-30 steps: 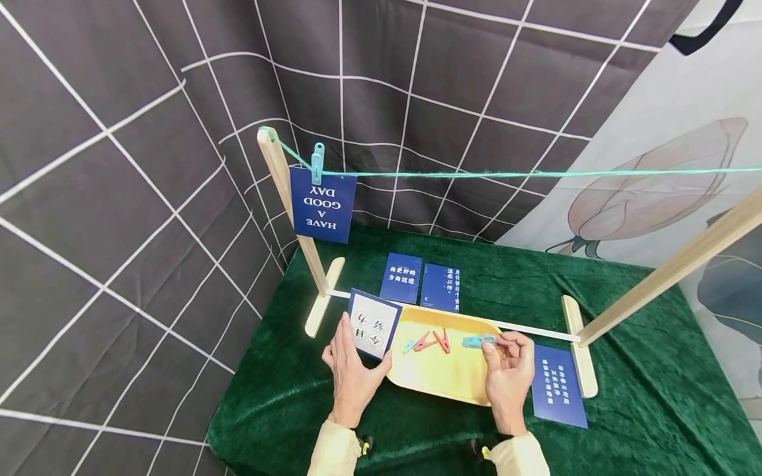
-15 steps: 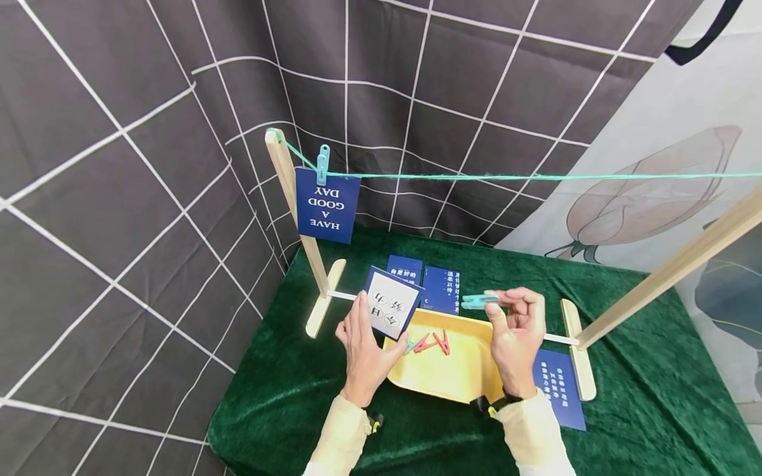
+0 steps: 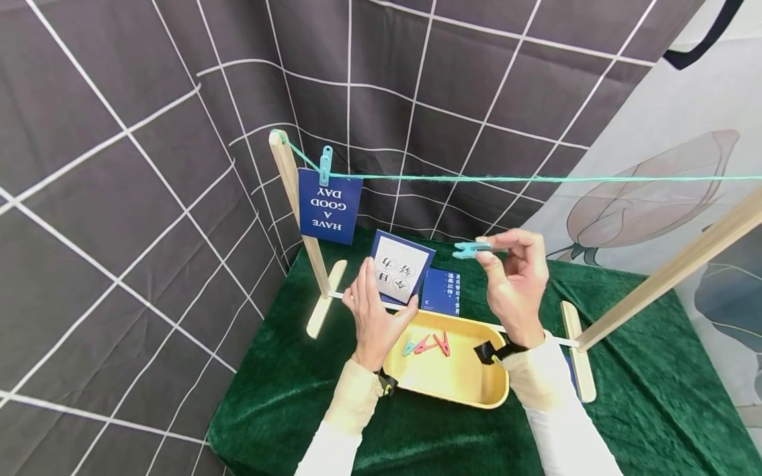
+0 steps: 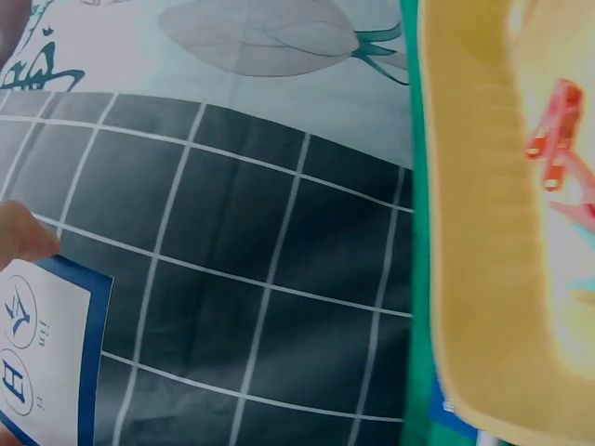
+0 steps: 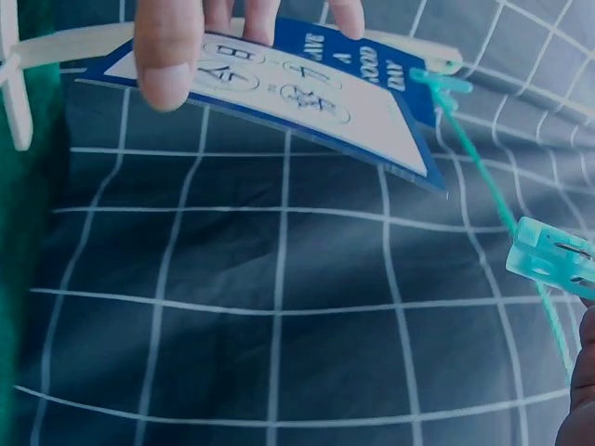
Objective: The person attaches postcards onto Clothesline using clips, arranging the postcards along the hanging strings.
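My left hand (image 3: 379,320) holds a blue-bordered card (image 3: 400,266) with a white middle and black characters, thumb at one edge and fingers at the other. The card is tilted, raised above the table and below the line. To its right, my right hand (image 3: 516,284) pinches a light-blue clothespin (image 3: 469,250) between thumb and fingers, apart from the card. In the right wrist view the clothespin (image 5: 548,253) appears in front of the green string (image 5: 493,190). A blue "Have a good day" card (image 3: 329,211) hangs from the string at the left under another light-blue clothespin (image 3: 325,165).
A yellow tray (image 3: 440,390) with red and blue-green clothespins (image 3: 425,344) stands on the green cloth (image 3: 280,396). Behind it lies a blue card (image 3: 440,291). Wooden posts (image 3: 292,178) hold the string at the left and right.
Both hands have risen from the tray towards the line, the left carrying the card up and right, the right carrying the clothespin up. The hanging card stays on the string.
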Available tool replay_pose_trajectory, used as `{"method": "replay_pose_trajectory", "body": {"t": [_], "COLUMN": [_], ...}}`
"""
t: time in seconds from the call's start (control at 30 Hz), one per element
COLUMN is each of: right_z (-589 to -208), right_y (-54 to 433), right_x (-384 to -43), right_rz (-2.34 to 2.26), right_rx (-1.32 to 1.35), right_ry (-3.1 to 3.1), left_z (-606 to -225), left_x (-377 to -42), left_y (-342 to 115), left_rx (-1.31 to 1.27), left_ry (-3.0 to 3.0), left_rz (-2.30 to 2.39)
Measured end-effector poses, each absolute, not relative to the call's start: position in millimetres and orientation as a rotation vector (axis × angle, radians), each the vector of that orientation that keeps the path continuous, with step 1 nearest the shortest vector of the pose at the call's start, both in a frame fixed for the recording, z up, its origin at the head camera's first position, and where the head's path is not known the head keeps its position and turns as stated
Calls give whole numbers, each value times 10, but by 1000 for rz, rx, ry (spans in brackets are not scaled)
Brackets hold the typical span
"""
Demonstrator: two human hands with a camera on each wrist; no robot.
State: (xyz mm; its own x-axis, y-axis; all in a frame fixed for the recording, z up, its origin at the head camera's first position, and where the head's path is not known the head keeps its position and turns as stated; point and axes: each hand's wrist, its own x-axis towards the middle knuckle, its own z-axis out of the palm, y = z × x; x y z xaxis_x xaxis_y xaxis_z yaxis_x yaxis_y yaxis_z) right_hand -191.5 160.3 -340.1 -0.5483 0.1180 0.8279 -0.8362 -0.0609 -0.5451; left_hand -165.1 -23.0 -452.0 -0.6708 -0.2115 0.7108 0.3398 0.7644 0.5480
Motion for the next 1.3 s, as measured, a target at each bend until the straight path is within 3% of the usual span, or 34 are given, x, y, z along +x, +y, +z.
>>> {"method": "replay_pose_trajectory", "body": {"t": [0.73,1.0,1.3], "right_z": [-2330,-2215,-2354], "right_y": [1106,927,902], "right_x": [-2464,-2587,-2667], "right_rz": [1187,1107,1128], "right_rx": [991,1007,987], "right_ry": [-1749,-2015,-2178], "left_z": [-4100,-4058,-4047], "left_x": [-2088,-2128,-2141], "left_y": [-85,-46,-57], "left_rx": [-17,17,43], "left_ry": [-2027,-2010,-2020], "left_rz": [-848,-827,-789]}}
